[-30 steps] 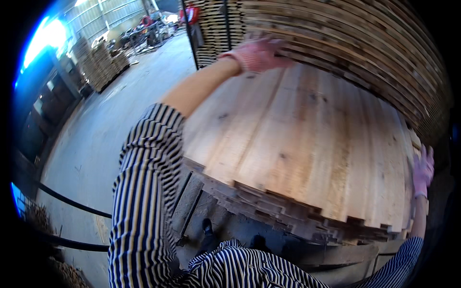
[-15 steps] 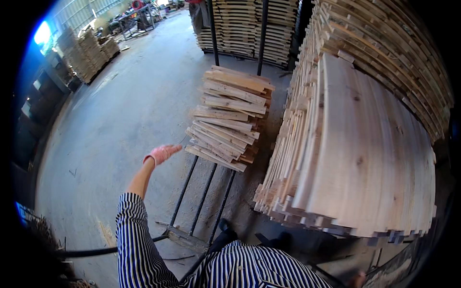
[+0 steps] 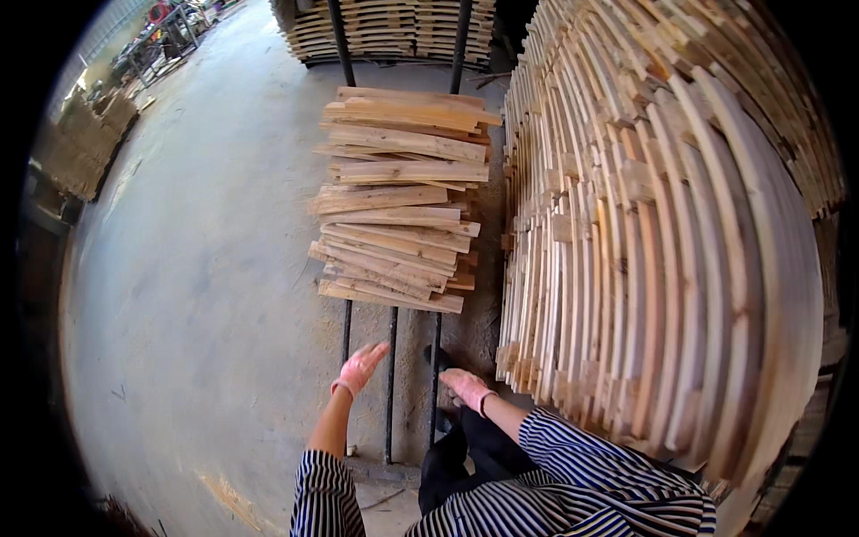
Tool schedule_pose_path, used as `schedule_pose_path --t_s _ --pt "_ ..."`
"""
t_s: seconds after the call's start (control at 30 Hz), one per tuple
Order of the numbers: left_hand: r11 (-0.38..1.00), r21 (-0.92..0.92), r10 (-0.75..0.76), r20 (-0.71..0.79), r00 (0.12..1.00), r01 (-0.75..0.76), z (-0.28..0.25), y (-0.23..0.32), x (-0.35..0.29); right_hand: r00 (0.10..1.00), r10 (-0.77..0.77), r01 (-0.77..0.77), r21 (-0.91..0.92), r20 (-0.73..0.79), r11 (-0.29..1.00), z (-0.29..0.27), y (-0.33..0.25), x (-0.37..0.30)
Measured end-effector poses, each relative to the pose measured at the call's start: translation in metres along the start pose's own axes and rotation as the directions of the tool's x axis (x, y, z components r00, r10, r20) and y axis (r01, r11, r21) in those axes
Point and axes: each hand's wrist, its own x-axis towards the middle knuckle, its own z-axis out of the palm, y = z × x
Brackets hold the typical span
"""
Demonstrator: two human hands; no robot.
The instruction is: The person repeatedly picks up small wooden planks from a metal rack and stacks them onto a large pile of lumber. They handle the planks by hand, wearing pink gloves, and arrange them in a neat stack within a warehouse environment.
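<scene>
My left hand (image 3: 362,367), in a pink glove, hovers over dark metal bars (image 3: 391,394), its fingers stretched out and nothing in it. My right hand (image 3: 466,389), gloved in the same pink, is held out to its right above my legs. It too is open and holds nothing. Just ahead of both hands lies a loose pile of short wooden boards (image 3: 394,217), laid crosswise over the bars at uneven angles. The nearest board (image 3: 390,296) of the pile is a short way beyond my left fingertips. Neither hand touches any wood.
A tall stack of wooden boards (image 3: 617,259) rises close on my right. More stacked wood (image 3: 394,31) stands beyond the bars at the back. Concrete floor (image 3: 197,268) stretches along the left, with another wood stack (image 3: 85,143) and a cluttered metal stand (image 3: 165,40) farther off.
My left hand has moved right and nearer to my body, over the bars. My right hand has come up into plain view. The view has turned, so the right-hand stack looks different.
</scene>
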Motion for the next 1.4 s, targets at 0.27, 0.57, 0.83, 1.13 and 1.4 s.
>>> schedule_pose_path --t_s 0.27,0.57,0.83,1.13,1.4 --pt "0.041 -0.77 -0.587 0.497 0.639 0.637 0.113 -0.095 -0.012 0.909 0.394 -0.253 0.571 -0.136 0.781 -0.107 -0.018 0.259" --pt "0.316 -0.904 -0.565 0.064 0.823 0.288 0.218 -0.208 0.195 0.778 0.544 -0.127 0.77 -0.314 0.626 -0.15 -0.112 0.416" --pt "-0.788 -0.566 -0.59 0.582 0.56 -0.243 0.216 -0.175 0.281 0.889 0.417 -0.137 0.761 -0.187 0.634 -0.12 -0.039 0.384" --pt "-0.815 -0.539 -0.526 0.537 0.66 -0.21 0.233 -0.157 0.232 0.565 -0.265 -0.392 -0.537 -0.781 0.747 -0.064 -0.059 0.365" --pt "-0.816 -0.528 -0.516 0.486 0.705 -0.233 0.241 -0.158 0.238 0.658 -0.702 -0.096 -0.955 -0.273 0.281 -0.078 -0.061 0.397"
